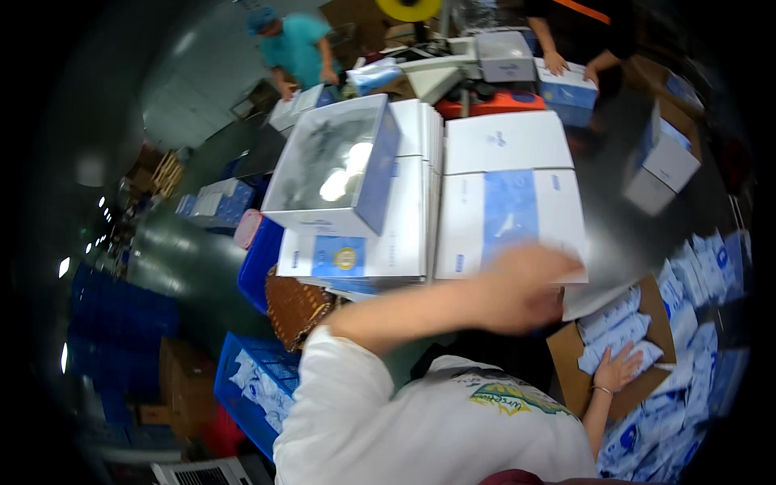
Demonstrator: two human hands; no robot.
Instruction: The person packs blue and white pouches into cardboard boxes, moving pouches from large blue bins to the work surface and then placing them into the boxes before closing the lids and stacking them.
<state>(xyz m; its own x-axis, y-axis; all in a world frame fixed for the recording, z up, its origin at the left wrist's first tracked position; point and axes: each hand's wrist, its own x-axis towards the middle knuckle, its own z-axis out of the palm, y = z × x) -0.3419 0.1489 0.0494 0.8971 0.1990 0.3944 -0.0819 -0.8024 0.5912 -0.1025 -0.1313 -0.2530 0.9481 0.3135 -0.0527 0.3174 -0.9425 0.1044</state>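
My left hand point(529, 289) reaches across my front, over the near edge of a stack of flat white and blue cartons point(509, 206). Motion smears its fingers, so I cannot make out whether it holds anything. Down on the right, my right hand point(617, 369) rests with fingers spread on white and blue soft packets point(616, 332). These packets lie in an opened brown cardboard box point(572, 373). Beside that box, more of the same packets point(683, 319) are heaped.
An open-topped white and blue box point(331, 217) stands on another carton stack point(408, 194). A blue crate point(279, 368) with packets is at lower left. Across the dark table point(622, 234), one person point(299, 52) in teal and another person's hands point(558, 63) handle boxes.
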